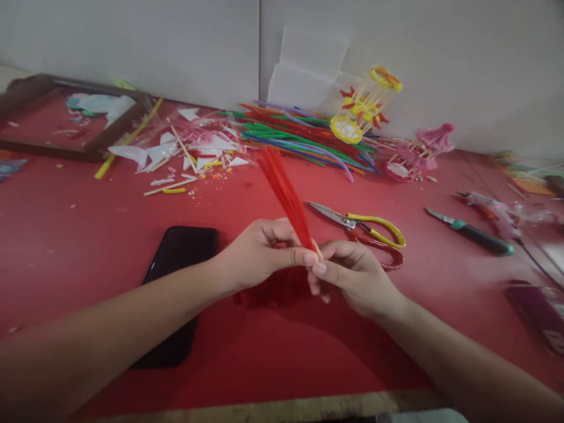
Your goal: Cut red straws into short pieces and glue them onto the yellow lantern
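Note:
A bundle of thin red strands (288,197) rises slanting from between my hands, its loose end up and to the left. My left hand (267,252) pinches its lower end between thumb and fingers. At that same end, the thumb and fingertips of my right hand (359,276) are pressed together, meeting the left fingertips; exactly what they grip is partly hidden. Beneath the hands, a dark red pile (282,288) lies on the red tabletop (264,358). Scissors (352,221) with one yellow and one red handle lie just beyond my right hand, blades partly apart.
A black phone (176,252) lies by my left forearm. Colourful pipe cleaners (304,138), paper scraps (165,150), a yellow stick model (363,108) and a pink model (423,153) stand behind. To the right are a knife (471,232), a glue gun (493,214) and a purple object (535,314).

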The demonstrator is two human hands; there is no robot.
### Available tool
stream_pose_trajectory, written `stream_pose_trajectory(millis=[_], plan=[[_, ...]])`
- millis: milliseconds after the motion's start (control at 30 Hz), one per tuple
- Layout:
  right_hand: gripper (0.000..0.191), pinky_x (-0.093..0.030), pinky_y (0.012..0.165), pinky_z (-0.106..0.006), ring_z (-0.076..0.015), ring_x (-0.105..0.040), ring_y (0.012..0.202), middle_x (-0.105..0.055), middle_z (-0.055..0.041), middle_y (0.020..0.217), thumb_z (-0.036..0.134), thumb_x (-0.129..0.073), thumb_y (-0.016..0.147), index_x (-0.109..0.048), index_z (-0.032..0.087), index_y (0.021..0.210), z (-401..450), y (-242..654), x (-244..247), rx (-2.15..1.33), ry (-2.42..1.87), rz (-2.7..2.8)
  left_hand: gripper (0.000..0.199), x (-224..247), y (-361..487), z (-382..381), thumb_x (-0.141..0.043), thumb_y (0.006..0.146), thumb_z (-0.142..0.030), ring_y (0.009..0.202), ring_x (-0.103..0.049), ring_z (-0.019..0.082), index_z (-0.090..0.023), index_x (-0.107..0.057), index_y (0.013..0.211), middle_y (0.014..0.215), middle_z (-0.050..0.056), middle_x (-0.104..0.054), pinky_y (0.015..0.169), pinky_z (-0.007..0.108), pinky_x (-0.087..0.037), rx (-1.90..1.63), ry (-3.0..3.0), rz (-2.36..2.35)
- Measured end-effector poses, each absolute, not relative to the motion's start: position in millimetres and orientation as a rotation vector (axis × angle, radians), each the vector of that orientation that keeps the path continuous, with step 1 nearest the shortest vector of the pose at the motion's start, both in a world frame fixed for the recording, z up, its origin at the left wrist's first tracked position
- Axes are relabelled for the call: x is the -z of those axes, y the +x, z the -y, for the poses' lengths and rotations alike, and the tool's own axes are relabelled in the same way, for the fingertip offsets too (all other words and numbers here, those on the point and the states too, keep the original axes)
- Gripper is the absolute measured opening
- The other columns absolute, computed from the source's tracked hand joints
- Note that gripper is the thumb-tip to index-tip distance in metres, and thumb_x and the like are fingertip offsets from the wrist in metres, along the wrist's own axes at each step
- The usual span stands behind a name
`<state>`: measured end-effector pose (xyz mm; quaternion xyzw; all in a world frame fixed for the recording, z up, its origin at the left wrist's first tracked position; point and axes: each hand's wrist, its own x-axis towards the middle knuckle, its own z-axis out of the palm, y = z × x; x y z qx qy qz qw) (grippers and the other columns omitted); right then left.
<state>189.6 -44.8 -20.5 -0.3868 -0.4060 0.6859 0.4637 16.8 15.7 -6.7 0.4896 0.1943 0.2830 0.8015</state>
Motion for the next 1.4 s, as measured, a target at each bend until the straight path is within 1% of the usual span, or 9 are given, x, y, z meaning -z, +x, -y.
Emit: stream_pose_trajectory(millis=[133, 233, 333, 467, 700, 900, 1033, 1200, 1400], plan=[[0.015, -0.048, 0.042, -0.015, -0.0063, -0.058, 0.046, -0.066, 0.0035, 0.056, 0.027, -0.075, 0.077, -0.066, 0.019, 0.069, 46.0, 188.2, 18.9, -1.466, -1.042, 1.111, 0.004, 9.7, 18.2, -14.6, -0.072, 0.081, -0.015, 0.066, -0.071, 0.015, -0.014, -0.075, 0.079, 0.068, 0.001, -0.071, 0.070, 0.029, -0.059, -0.627, 0.995, -0.418], [0.015, -0.046, 0.044, -0.018, -0.0074, -0.057, 0.047, -0.064, 0.0026, 0.055, 0.025, -0.073, 0.077, -0.064, 0.019, 0.066, 47.0, 185.4, 17.1, -1.169, -1.158, 1.262, 0.004, 10.8, 18.4, -12.8, -0.076, 0.078, -0.015, 0.069, -0.070, 0.011, -0.015, -0.073, 0.074, 0.070, -0.001, -0.073, 0.073, 0.021, -0.057, -0.683, 1.005, -0.516], [0.017, -0.043, 0.043, -0.019, -0.0080, -0.054, 0.047, -0.062, 0.0020, 0.055, 0.025, -0.069, 0.078, -0.061, 0.018, 0.065, 47.8, 183.5, 16.3, -0.947, -1.288, 1.392, 0.015, 9.8, 17.5, -11.4, -0.082, 0.071, -0.016, 0.068, -0.068, 0.007, -0.015, -0.067, 0.072, 0.069, -0.004, -0.072, 0.068, 0.015, -0.054, -0.747, 1.011, -0.672], [0.016, -0.039, 0.045, -0.019, -0.0064, -0.049, 0.049, -0.059, 0.0034, 0.058, 0.022, -0.065, 0.081, -0.061, 0.018, 0.066, 48.0, 183.9, 16.6, -0.657, -1.367, 1.578, 0.029, 9.3, 15.8, -9.7, -0.085, 0.065, -0.014, 0.063, -0.068, 0.007, -0.016, -0.057, 0.071, 0.066, -0.007, -0.072, 0.063, 0.013, -0.054, -0.808, 1.013, -0.760], [0.017, -0.036, 0.047, -0.018, -0.0048, -0.045, 0.047, -0.055, 0.0058, 0.055, 0.012, -0.064, 0.078, -0.058, 0.018, 0.063, 47.4, 183.3, 12.9, -0.388, -1.319, 1.746, 0.006, 8.5, 14.3, -1.8, -0.077, 0.075, -0.015, 0.070, -0.070, 0.007, -0.018, -0.072, 0.073, 0.073, -0.003, -0.075, 0.068, 0.010, -0.054, -0.972, 1.427, -0.870], [0.016, -0.041, 0.049, -0.017, -0.0054, -0.050, 0.049, -0.059, 0.0047, 0.058, 0.011, -0.063, 0.079, -0.060, 0.018, 0.065, 46.7, 183.6, 12.8, -0.403, -1.283, 1.788, 0.010, 9.3, 15.1, -1.5, -0.078, 0.073, -0.011, 0.079, -0.072, 0.010, -0.020, -0.078, 0.079, 0.084, -0.001, -0.079, 0.075, 0.013, -0.056, -1.009, 1.424, -0.781], [0.015, -0.044, 0.051, -0.017, -0.0061, -0.054, 0.051, -0.060, 0.0043, 0.059, 0.013, -0.064, 0.082, -0.062, 0.018, 0.069, 45.2, 185.5, 12.8, -0.362, -1.248, 1.848, 0.011, 11.6, 16.3, -6.1, -0.081, 0.071, -0.015, 0.076, -0.073, 0.010, -0.019, -0.077, 0.080, 0.082, 0.000, -0.079, 0.073, 0.014, -0.058, -0.933, 1.214, -0.739], [0.008, -0.053, 0.063, -0.022, -0.0106, -0.065, 0.063, -0.070, 0.0006, 0.071, 0.019, -0.065, 0.088, -0.065, 0.020, 0.080, 43.7, 192.2, 10.5, -0.111, -1.151, 2.022, 0.014, 9.1, 16.6, -8.9, -0.083, 0.068, -0.015, 0.071, -0.072, 0.009, -0.018, -0.076, 0.080, 0.077, -0.001, -0.078, 0.068, 0.012, -0.057, -0.862, 1.076, -0.726], [0.004, -0.059, 0.073, -0.028, -0.0156, -0.070, 0.075, -0.073, 0.0006, 0.080, 0.022, -0.068, 0.087, -0.067, 0.024, 0.090, 46.1, 202.1, 6.5, 0.211, -1.010, 2.133, 0.016, 6.4, 15.9, -7.8, -0.082, 0.071, -0.015, 0.071, -0.071, 0.009, -0.018, -0.076, 0.085, 0.080, -0.001, -0.077, 0.068, 0.015, -0.057, -0.773, 1.062, -0.684]])
